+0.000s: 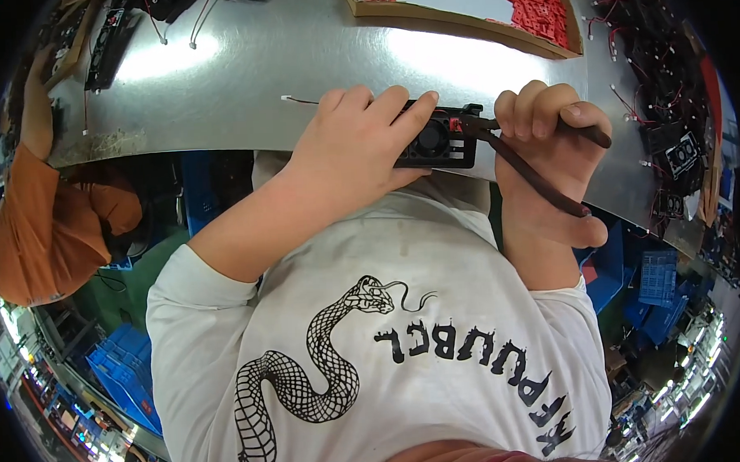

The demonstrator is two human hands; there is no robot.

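A black plastic housing with a small round fan lies under my left hand at the table's near edge. My left fingers wrap over its left part and hide much of it. A thin wire with a white connector sticks out beyond them to the left. My right hand grips a pair of pliers with dark handles spread apart. The jaws of the pliers meet the housing's right part, at a small red piece. Whether the jaws are closed on that piece, I cannot tell.
A cardboard tray with many small red pieces and a paper sheet stands at the back. Black fan units with wires are heaped at the right. More black parts lie back left. A person in an orange sleeve sits at left.
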